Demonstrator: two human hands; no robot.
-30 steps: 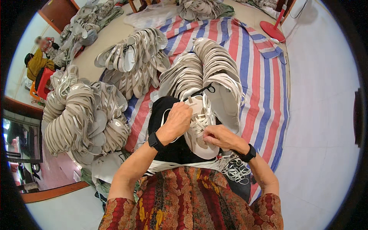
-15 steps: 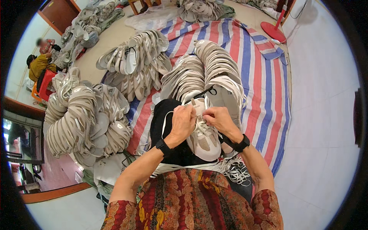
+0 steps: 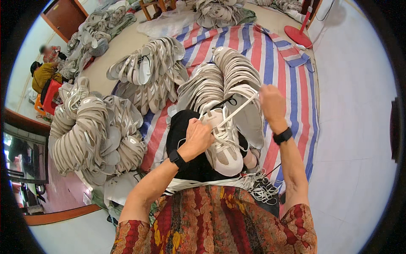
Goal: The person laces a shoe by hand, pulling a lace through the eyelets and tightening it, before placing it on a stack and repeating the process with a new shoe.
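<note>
A white and beige shoe upper (image 3: 227, 157) lies on my lap over the black trousers (image 3: 179, 125), its toe pointing at me. My left hand (image 3: 199, 136) is closed at the left edge of its lacing opening, steadying it. Up and to the right, my right hand (image 3: 272, 106) pinches a white shoelace (image 3: 240, 111), which runs taut from the eyelets. Rows of lace cross the front of the upper. More loose white laces (image 3: 264, 194) hang in a tangle beside my right thigh, and a bundle of them crosses my waist.
Just past my knees stand stacked uppers (image 3: 239, 63) on a striped tarpaulin (image 3: 292, 110). Further bundles of uppers (image 3: 84, 131) lie at the left, with others (image 3: 148, 63) behind. A red stand base (image 3: 298, 37) is at the far right. People sit working at the far left.
My right hand has moved from the upper out to the right and upward, drawing the shoelace out taut. My left hand has shifted slightly down and stays at the upper.
</note>
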